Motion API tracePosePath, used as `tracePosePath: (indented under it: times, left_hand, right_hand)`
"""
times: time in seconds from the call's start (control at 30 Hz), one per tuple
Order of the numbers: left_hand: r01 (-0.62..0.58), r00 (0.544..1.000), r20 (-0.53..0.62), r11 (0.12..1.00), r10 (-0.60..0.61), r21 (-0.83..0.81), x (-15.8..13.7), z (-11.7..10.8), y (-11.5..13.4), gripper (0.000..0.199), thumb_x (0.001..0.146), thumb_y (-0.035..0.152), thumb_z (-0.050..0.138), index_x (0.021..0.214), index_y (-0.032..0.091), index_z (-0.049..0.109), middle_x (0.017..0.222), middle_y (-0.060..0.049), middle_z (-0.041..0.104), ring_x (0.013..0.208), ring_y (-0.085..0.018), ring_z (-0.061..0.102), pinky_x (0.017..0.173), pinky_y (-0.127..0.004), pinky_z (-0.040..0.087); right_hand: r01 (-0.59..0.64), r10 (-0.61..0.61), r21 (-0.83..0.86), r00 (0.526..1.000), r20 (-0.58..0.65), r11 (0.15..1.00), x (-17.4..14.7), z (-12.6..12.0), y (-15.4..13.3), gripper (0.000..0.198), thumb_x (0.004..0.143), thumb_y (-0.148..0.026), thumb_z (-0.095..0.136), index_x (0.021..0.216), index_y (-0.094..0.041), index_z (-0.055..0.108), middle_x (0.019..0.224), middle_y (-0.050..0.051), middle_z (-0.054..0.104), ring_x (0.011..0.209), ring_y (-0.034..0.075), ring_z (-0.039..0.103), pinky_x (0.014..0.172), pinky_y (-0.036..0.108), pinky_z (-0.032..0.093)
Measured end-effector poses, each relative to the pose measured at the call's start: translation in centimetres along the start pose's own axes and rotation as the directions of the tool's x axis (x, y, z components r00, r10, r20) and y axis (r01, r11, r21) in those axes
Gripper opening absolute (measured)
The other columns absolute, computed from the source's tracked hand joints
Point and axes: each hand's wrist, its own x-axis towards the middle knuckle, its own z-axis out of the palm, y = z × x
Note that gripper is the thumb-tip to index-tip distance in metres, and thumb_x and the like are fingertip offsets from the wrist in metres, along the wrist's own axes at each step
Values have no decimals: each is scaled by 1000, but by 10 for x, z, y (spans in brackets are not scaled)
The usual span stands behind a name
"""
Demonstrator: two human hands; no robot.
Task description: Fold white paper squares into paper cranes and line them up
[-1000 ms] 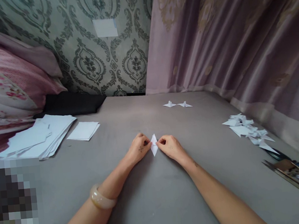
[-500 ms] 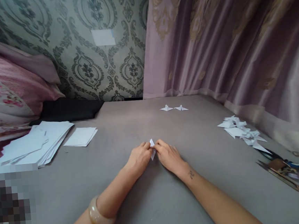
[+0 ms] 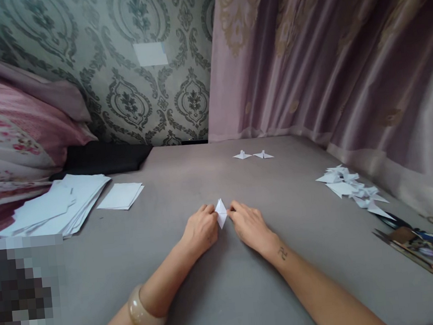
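While L fingers point(image 3: 210, 213) & R fingers point(image 3: 236, 209) pinch folded ppr point(image 3: 221, 214), sheets point(image 3: 86, 191) lie L, origami point(image 3: 342, 189) & tools point(image 3: 418, 260) R.

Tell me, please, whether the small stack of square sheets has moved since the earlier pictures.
No; the small stack of square sheets lies at the same spot just right of the larger paper pile, though the whole view has shifted.

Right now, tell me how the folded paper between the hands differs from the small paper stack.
The folded paper is a narrow diamond; the small paper stack is wide and squarish. The left hand and right hand pinch the folded paper; the small paper stack lies untouched by either. Both are white.
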Motion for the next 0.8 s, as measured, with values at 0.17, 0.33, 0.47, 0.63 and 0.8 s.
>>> tracePosePath:
  times: [0.17,0.33,0.47,0.63,0.8]
  left_hand:
    - [27,988,-147,996,-40,-91,0,7,1,25,92,31,39,89,18,61,92,-8,60,90,-22,56,75,-31,46]
    - [38,979,-198,995,-56,-96,0,15,-1,29,90,42,47,98,18,60,101,-9,58,94,-23,54,78,-32,47]
    - [66,972,-220,993,-85,-93,1,18,-3,32,86,47,53,100,19,60,104,-9,58,95,-23,54,79,-32,47]
    - [58,974,-214,996,-72,-70,2,18,-6,28,90,42,48,98,18,61,98,-8,60,91,-22,55,77,-32,46]
    - [32,971,-237,999,-41,-42,4,20,-8,23,92,27,42,92,17,63,91,-8,62,86,-21,55,76,-31,45]
  right_hand:
    - [-64,80,233,995,-60,970,10,13,10,34,85,-8,39,99,-20,68,107,7,61,90,17,60,78,27,42]
    - [-54,113,514,990,-85,856,23,24,17,34,78,-6,44,95,-17,71,101,8,65,92,16,61,86,26,44]
    - [-58,131,652,989,-64,756,27,29,16,36,73,-5,45,93,-17,72,98,7,70,92,17,63,87,29,46]
    - [-47,131,796,991,-41,603,28,35,12,38,75,-7,44,99,-19,71,97,4,73,91,16,66,87,30,49]
    - [-3,127,802,988,-92,598,28,36,9,35,76,-11,46,98,-19,71,92,4,73,88,17,66,87,32,49]
